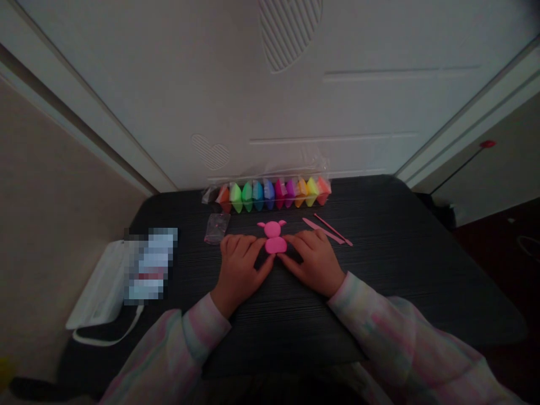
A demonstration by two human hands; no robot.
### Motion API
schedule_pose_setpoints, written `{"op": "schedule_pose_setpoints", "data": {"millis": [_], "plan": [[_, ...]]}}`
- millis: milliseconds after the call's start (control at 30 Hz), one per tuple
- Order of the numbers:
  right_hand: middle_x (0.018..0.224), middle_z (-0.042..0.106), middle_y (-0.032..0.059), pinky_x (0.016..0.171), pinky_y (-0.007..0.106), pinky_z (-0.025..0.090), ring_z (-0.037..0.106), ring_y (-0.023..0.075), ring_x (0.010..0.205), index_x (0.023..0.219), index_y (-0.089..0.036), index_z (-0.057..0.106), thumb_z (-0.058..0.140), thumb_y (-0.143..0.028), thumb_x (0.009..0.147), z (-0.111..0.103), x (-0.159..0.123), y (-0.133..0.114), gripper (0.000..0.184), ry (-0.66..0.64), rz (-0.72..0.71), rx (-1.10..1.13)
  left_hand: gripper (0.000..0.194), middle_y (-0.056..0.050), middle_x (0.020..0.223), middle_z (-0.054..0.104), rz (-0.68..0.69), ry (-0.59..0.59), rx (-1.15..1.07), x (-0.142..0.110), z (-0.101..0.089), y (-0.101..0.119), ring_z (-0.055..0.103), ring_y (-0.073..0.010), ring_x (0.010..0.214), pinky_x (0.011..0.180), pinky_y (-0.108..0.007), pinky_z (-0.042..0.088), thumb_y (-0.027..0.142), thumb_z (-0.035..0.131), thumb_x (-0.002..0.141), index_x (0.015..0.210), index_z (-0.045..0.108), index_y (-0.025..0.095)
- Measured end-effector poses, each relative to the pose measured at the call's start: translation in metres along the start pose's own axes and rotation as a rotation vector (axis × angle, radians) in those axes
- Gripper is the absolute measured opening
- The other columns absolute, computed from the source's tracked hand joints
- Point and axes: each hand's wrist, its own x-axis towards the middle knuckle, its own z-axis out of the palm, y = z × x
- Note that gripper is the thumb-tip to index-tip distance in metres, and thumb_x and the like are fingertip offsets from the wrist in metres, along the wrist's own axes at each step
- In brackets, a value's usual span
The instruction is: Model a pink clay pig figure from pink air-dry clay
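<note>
A small pink clay figure (pixel 273 236) with a head, two ears and a round body lies on the dark table (pixel 379 270). My left hand (pixel 239 269) rests palm down just left of it, thumb touching the body's lower left. On the other side, my right hand (pixel 313 260) lies flat, its fingertips against the body's right edge. Both hands have fingers stretched out and grip nothing.
A row of coloured clay packs in clear wrap (pixel 270 194) lines the table's far edge. Two pink modelling tools (pixel 328 229) lie right of the figure. A small clear bag (pixel 216 228) sits to the left. A white pouch (pixel 105 281) lies at the table's left edge.
</note>
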Motion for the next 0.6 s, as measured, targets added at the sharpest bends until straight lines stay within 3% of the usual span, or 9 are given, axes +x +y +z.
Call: {"op": "schedule_pose_setpoints", "data": {"millis": [233,433,600], "plan": [[0.077,0.062,0.0053,0.064,0.033,0.038,0.053,0.0169,0.07,0.093,-0.015,0.055,0.059,-0.029,0.076,-0.016,-0.004,-0.006,0.023,0.185,-0.087,0.102,0.029,-0.005,0.078,0.056,0.134,0.2,-0.101,-0.003,-0.013,0.003,0.049,-0.02,0.079,0.077,-0.039,0.041,0.023,0.065,0.069,0.096,0.057,0.014],[0.078,0.062,0.0043,0.062,0.034,0.04,0.053,0.0163,0.069,0.099,-0.017,0.05,0.061,-0.024,0.073,-0.021,-0.007,-0.012,0.029,0.228,-0.105,0.202,0.029,-0.002,0.075,0.054,0.155,0.272,-0.173,-0.003,-0.018,0.006,0.05,-0.0177,0.074,0.075,-0.038,0.042,0.025,0.066,0.068,0.093,0.056,0.017],[0.078,0.061,0.0034,0.06,0.033,0.041,0.052,0.0155,0.066,0.103,-0.018,0.05,0.063,-0.021,0.072,-0.023,-0.007,-0.013,0.033,0.23,-0.099,0.286,0.027,-0.001,0.072,0.054,0.167,0.26,-0.187,-0.003,-0.02,0.006,0.05,-0.0166,0.072,0.074,-0.035,0.043,0.025,0.065,0.068,0.092,0.056,0.017]]}}
